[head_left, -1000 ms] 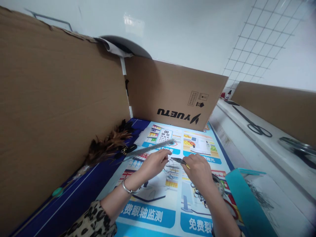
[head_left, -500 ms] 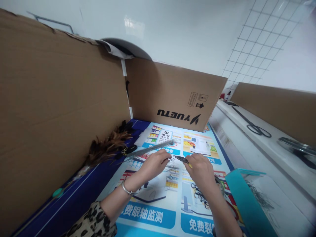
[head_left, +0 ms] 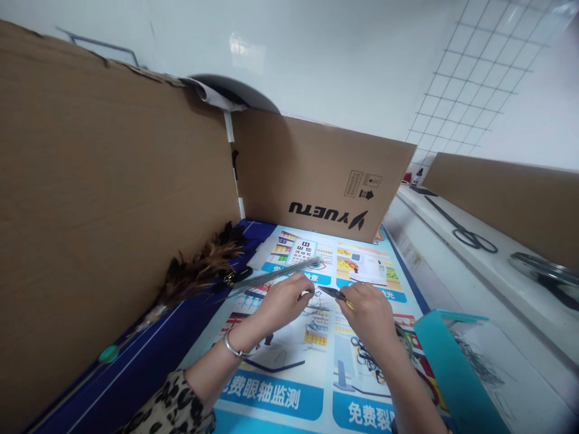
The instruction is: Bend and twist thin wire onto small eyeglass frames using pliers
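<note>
My left hand (head_left: 289,296) is closed in a pinch on a thin wire, with a small bent end showing at the fingertips. In my right hand (head_left: 368,307) is a pair of pliers (head_left: 332,292) with dark pointed jaws and yellow handles. The jaws point left, close to the pinched fingers; whether they touch the wire cannot be made out. Thin bent wire pieces (head_left: 316,309) lie just below the fingertips. Beyond my left hand lies a bundle of straight wires (head_left: 280,272). Black rings (head_left: 364,355) lie partly behind my right forearm.
Cardboard panels (head_left: 316,169) wall off the left and back. A brown feather duster (head_left: 199,265) lies along the left panel. To the right stand a teal box (head_left: 456,367) with thin wires inside and a white ledge with scissors (head_left: 470,235). A printed sheet (head_left: 271,422) covers the table.
The small wire end at my left fingertips shows more clearly now. Both hands stay nearly where they were, and the view has shifted slightly.
</note>
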The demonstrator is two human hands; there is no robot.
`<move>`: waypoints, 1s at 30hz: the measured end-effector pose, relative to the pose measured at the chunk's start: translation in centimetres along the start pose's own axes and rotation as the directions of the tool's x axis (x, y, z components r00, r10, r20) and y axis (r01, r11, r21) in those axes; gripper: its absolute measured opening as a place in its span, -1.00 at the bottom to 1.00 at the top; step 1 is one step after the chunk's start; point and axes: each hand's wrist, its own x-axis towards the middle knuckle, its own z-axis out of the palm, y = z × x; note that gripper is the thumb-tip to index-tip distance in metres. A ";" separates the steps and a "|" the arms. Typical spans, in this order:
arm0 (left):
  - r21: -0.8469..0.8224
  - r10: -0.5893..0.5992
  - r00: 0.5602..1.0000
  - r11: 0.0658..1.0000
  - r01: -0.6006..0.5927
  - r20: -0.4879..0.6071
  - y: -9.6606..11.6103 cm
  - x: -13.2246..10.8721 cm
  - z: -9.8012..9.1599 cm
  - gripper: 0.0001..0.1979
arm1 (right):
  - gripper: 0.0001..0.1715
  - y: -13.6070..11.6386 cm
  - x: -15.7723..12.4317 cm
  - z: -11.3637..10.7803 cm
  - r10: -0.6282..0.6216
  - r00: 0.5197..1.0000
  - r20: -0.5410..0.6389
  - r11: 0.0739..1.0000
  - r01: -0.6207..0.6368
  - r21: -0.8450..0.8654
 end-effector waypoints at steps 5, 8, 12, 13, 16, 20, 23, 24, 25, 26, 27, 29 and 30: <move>0.015 -0.044 0.999 0.999 0.044 0.000 -0.1 0.0 0.0 -0.85 | -0.87 0.1 0.0 0.2 -0.006 1.000 -0.019 1.000 0.006 -0.004; 0.027 -0.067 0.998 0.997 0.067 0.006 -0.1 0.0 0.0 -0.86 | -0.87 0.2 0.0 0.1 -0.009 1.000 -0.024 1.000 0.009 -0.005; 0.052 -0.077 0.997 0.996 0.076 0.012 0.0 -0.1 -0.1 -0.87 | -0.89 0.0 -0.1 0.0 -0.027 0.999 -0.046 1.000 0.027 -0.001; 0.057 -0.078 0.997 0.995 0.077 0.014 0.1 -0.1 -0.1 -0.87 | -0.89 0.0 -0.1 0.0 -0.029 0.998 -0.051 1.000 0.030 0.001; 0.063 -0.070 0.997 0.996 0.068 0.021 0.2 0.0 -0.1 -0.86 | -0.88 -0.1 -0.1 -0.1 -0.037 0.998 -0.055 0.999 0.037 0.008; 0.067 -0.053 0.998 0.996 0.051 0.026 0.0 0.0 -0.1 -0.86 | -0.88 -0.2 -0.1 -0.1 -0.054 0.998 -0.039 0.998 0.055 0.014; 0.070 -0.050 0.998 0.996 0.047 0.033 -0.1 0.0 0.0 -0.86 | -0.88 -0.2 -0.1 -0.2 -0.073 0.997 -0.033 0.997 0.073 0.012; 0.070 -0.049 0.998 0.996 0.047 0.035 -0.2 0.0 0.0 -0.86 | -0.88 -0.2 -0.1 -0.2 -0.078 0.997 -0.030 0.997 0.078 0.010; 0.069 -0.049 0.998 0.997 0.046 0.037 -0.2 0.0 0.0 -0.86 | -0.88 -0.3 -0.1 -0.2 -0.080 0.996 -0.029 0.997 0.080 0.007; 0.069 -0.049 0.998 0.997 0.046 0.040 -0.2 0.0 0.0 -0.86 | -0.88 -0.3 -0.1 -0.1 -0.081 0.996 -0.028 0.997 0.081 0.003; 0.070 -0.049 0.998 0.996 0.046 0.042 -0.2 0.0 0.0 -0.85 | -0.88 -0.3 -0.1 -0.1 -0.083 0.996 -0.028 0.997 0.083 0.001; 0.068 -0.045 0.998 0.997 0.041 0.050 0.0 0.0 -0.2 -0.85 | -0.88 -0.3 -0.1 -0.1 -0.088 0.996 -0.029 0.996 0.088 0.000; 0.063 -0.036 0.998 0.998 0.032 0.056 0.0 0.0 -0.3 -0.84 | -0.87 -0.3 -0.1 0.0 -0.091 0.995 -0.030 0.996 0.091 0.002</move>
